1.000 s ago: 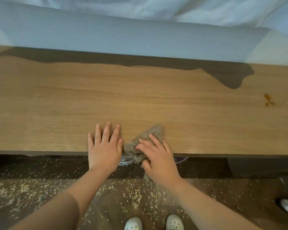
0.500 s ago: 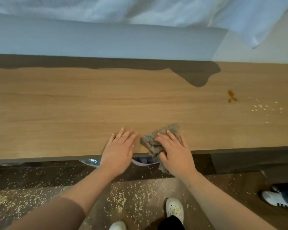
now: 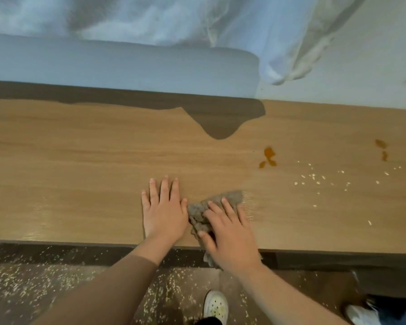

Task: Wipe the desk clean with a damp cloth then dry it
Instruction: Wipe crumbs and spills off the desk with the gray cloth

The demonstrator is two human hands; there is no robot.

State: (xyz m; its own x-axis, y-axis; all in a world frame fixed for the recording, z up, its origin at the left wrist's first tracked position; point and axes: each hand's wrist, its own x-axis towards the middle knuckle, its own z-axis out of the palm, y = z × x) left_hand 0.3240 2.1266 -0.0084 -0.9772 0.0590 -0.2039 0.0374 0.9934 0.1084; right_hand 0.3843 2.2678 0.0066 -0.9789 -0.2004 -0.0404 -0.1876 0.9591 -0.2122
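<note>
The wooden desk (image 3: 80,172) spans the view. A crumpled grey cloth (image 3: 231,198) lies near its front edge, one end hanging over the edge. My right hand (image 3: 230,238) presses on the cloth with its fingers spread flat. Just left of it, my left hand (image 3: 163,214) rests flat on the bare wood, thumb beside the cloth. An orange stain (image 3: 268,156) sits to the far right of the cloth, a second orange stain (image 3: 382,148) further right. Pale grains (image 3: 314,177) are scattered below the stains.
A grey padded ledge (image 3: 127,69) and white fabric (image 3: 220,19) run behind the desk, casting a dark shadow on it. Many grains litter the floor (image 3: 21,285). My white shoe (image 3: 216,306) stands below; another person's shoe (image 3: 361,313) is at the lower right.
Both hands and the cloth have slid right along the desk's front edge. The view followed, bringing the second stain and more grains into sight.
</note>
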